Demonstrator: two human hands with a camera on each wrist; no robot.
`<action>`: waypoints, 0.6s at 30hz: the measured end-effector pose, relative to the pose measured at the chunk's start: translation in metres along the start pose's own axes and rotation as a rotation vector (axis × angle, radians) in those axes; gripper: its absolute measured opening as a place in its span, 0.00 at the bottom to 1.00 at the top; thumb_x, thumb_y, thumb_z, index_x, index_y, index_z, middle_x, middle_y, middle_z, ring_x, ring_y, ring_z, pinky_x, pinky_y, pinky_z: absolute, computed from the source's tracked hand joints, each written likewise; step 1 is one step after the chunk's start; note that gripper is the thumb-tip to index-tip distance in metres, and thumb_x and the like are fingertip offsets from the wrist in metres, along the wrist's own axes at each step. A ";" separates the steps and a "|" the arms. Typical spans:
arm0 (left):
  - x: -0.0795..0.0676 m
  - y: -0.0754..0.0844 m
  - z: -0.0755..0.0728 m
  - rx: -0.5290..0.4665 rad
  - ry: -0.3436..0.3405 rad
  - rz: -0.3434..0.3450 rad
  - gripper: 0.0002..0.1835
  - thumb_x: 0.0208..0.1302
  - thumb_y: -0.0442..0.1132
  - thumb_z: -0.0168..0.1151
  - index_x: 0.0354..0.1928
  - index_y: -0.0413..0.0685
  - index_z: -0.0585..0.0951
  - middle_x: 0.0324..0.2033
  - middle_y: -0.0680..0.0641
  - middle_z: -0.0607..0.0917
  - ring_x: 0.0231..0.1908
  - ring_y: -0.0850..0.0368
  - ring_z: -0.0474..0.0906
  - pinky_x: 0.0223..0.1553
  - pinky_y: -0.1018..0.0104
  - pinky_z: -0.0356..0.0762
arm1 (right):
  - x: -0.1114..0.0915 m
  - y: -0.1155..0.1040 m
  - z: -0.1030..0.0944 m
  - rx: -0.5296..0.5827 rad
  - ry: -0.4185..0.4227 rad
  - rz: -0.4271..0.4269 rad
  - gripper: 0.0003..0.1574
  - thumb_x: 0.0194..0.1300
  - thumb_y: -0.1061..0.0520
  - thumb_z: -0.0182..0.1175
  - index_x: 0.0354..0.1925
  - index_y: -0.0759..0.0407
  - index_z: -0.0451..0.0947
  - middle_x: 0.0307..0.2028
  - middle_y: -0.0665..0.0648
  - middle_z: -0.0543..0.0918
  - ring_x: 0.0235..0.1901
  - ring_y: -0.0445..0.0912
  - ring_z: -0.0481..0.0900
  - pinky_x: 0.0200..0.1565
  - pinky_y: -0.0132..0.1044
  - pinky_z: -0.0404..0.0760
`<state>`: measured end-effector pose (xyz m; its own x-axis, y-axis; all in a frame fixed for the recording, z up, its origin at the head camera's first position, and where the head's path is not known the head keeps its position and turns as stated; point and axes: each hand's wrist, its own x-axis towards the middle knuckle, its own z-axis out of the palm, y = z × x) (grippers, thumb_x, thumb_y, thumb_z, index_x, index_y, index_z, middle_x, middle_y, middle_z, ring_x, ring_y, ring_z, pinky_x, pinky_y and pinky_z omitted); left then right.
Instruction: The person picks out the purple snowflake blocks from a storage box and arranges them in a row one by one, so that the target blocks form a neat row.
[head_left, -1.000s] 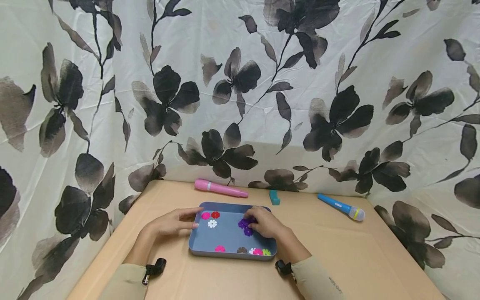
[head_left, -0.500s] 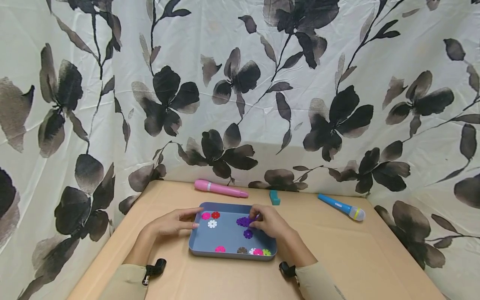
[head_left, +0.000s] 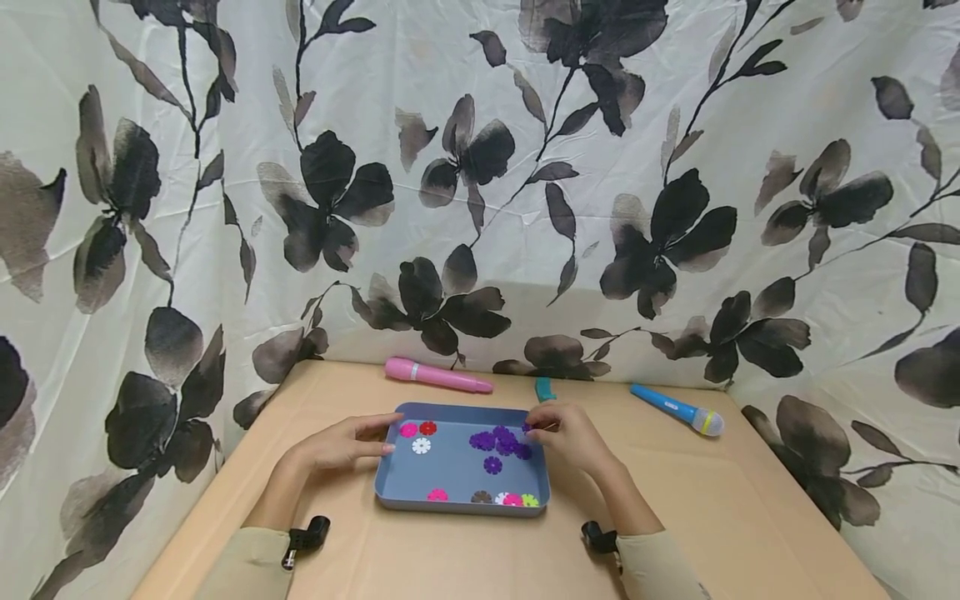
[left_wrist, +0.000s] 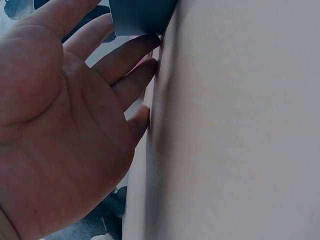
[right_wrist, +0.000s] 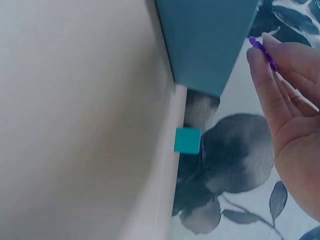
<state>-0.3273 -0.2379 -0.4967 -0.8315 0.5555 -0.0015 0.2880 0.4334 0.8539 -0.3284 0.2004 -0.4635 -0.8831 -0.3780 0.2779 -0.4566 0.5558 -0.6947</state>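
In the head view a blue-grey tray [head_left: 450,467] lies on the table. My left hand [head_left: 337,443] is at its left side, thumb and forefinger at the rim. The left wrist view shows this hand [left_wrist: 65,110] with fingers extended beside the tray wall [left_wrist: 142,17]. Over the tray's right edge, my right hand [head_left: 573,433] pinches a purple snowflake disc [right_wrist: 262,52] between thumb and fingertip, upright and edge-on in the right wrist view. Several purple discs [head_left: 502,439] cluster on the tray's right half. Pink, red and white discs [head_left: 422,446] sit top left.
More discs, among them a brown disc [head_left: 482,497] and a lime disc [head_left: 529,500], lie along the tray's near edge. Behind the tray are a pink toy microphone [head_left: 438,376], a teal block [head_left: 544,388] and a blue toy microphone [head_left: 677,408]. A floral curtain [head_left: 480,208] hangs behind the table.
My right hand has moved right from the purple cluster to the tray's right edge, a purple disc in its fingertips. More purple discs now show. My left hand stays in place.
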 end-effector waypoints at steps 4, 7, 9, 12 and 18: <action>-0.001 0.001 -0.001 -0.005 0.001 -0.001 0.37 0.73 0.47 0.66 0.79 0.47 0.66 0.78 0.38 0.64 0.79 0.36 0.56 0.79 0.37 0.51 | -0.001 0.007 -0.009 0.012 0.049 0.019 0.11 0.66 0.64 0.71 0.47 0.61 0.90 0.50 0.57 0.89 0.45 0.47 0.87 0.47 0.34 0.89; -0.002 -0.001 0.000 -0.003 0.004 -0.005 0.37 0.73 0.47 0.66 0.79 0.47 0.65 0.78 0.38 0.64 0.79 0.36 0.55 0.78 0.36 0.51 | -0.001 0.011 -0.014 0.016 0.075 0.019 0.12 0.67 0.67 0.68 0.48 0.64 0.89 0.52 0.63 0.88 0.48 0.52 0.88 0.47 0.36 0.89; -0.002 -0.001 0.000 -0.007 0.005 -0.005 0.37 0.73 0.47 0.66 0.79 0.47 0.65 0.78 0.38 0.64 0.79 0.36 0.56 0.78 0.36 0.51 | -0.002 0.014 -0.018 0.018 0.091 0.019 0.13 0.67 0.69 0.67 0.49 0.66 0.88 0.53 0.65 0.87 0.50 0.54 0.88 0.48 0.36 0.89; 0.000 -0.001 0.000 -0.003 0.001 0.006 0.37 0.74 0.45 0.65 0.79 0.46 0.65 0.78 0.39 0.64 0.79 0.36 0.56 0.78 0.36 0.52 | -0.002 0.020 -0.023 0.004 0.114 0.031 0.13 0.67 0.71 0.66 0.49 0.67 0.88 0.54 0.66 0.86 0.50 0.55 0.88 0.48 0.37 0.89; 0.000 0.001 0.000 -0.010 -0.006 0.009 0.36 0.74 0.44 0.65 0.79 0.45 0.65 0.78 0.38 0.64 0.78 0.36 0.57 0.78 0.37 0.53 | -0.006 0.035 -0.026 -0.084 0.097 0.112 0.10 0.64 0.69 0.70 0.45 0.65 0.89 0.45 0.59 0.87 0.43 0.50 0.88 0.48 0.41 0.89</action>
<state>-0.3274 -0.2377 -0.4962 -0.8258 0.5640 0.0033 0.2913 0.4214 0.8588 -0.3419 0.2421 -0.4724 -0.9334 -0.2393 0.2673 -0.3585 0.6518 -0.6683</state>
